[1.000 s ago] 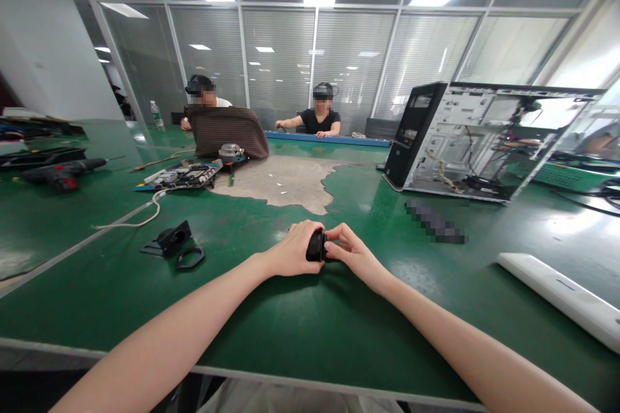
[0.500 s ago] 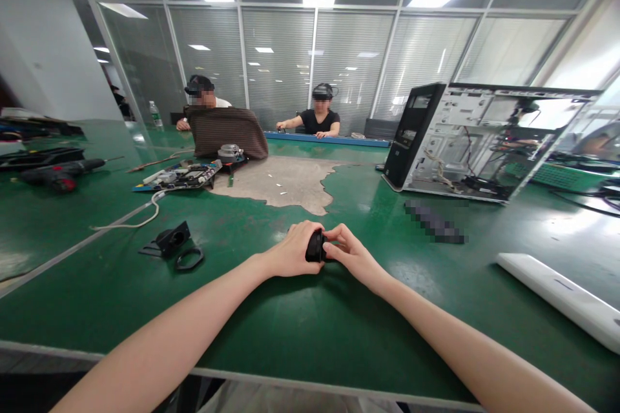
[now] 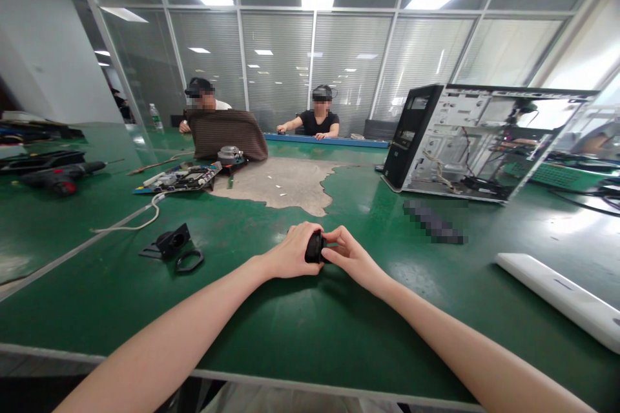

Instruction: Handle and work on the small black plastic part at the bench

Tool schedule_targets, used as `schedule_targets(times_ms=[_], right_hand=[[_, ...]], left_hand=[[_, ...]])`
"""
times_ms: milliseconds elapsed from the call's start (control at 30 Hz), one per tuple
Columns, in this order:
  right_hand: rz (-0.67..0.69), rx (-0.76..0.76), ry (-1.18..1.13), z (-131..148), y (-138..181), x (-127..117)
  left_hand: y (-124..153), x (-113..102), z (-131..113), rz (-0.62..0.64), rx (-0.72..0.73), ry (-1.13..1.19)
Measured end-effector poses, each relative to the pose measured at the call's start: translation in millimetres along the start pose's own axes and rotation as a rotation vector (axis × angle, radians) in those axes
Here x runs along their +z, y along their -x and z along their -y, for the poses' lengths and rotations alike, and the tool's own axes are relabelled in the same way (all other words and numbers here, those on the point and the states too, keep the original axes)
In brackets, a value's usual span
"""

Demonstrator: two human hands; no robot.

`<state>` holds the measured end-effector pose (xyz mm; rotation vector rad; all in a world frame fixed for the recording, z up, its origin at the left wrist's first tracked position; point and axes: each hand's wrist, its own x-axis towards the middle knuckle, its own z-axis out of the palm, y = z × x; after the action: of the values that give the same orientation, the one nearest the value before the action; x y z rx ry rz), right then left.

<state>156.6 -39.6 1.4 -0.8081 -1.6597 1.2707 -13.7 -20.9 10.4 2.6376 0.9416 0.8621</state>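
Note:
My left hand (image 3: 293, 250) is curled around a small black part (image 3: 315, 248) held just above the green table (image 3: 300, 322). My right hand (image 3: 349, 253) meets it from the right, thumb and fingers pinched on the same part. Most of the part is hidden by my fingers. Both forearms reach in from the near table edge.
A black bracket (image 3: 170, 241) and a black ring (image 3: 190, 260) lie to the left. An open computer case (image 3: 479, 142) stands at the right, a white panel (image 3: 557, 293) near the right edge. A circuit board (image 3: 179, 178) and a drill (image 3: 58, 177) lie far left. Two people sit across the table.
The view has tilted slightly. My right fingers have shifted a little on the black part; both hands stay in place.

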Motion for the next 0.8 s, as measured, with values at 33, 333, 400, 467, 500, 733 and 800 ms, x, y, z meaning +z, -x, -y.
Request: schedule_targets(times_ms=[33, 333, 400, 467, 500, 733, 800], right_hand=[[-0.016, 0.006, 0.007, -0.5, -1.0, 0.2], [-0.023, 0.014, 0.081, -4.5, -3.0, -3.0], [0.024, -0.008, 0.043, -2.7, -0.9, -2.9], [0.027, -0.018, 0.021, -1.3, 0.3, -2.2], [0.013, -0.013, 0.02, -0.9, 0.3, -1.8], [-0.06, 0.05, 0.093, -3.7, -3.7, -1.7], [-0.055, 0.052, 0.11, -3.0, -2.8, -2.4]], left_hand=[[0.0, 0.0, -0.2, -0.003, -0.002, 0.0], [-0.7, -0.1, -0.1, 0.005, 0.004, -0.012], [-0.7, 0.5, 0.6, 0.003, 0.005, -0.012], [-0.8, 1.0, 1.1, -0.003, 0.004, -0.011], [-0.8, 1.3, 1.3, -0.004, 0.002, -0.01], [-1.0, 0.9, 1.3, -0.006, -0.006, -0.009], [-0.8, 0.3, 0.9, -0.007, -0.004, -0.002]])
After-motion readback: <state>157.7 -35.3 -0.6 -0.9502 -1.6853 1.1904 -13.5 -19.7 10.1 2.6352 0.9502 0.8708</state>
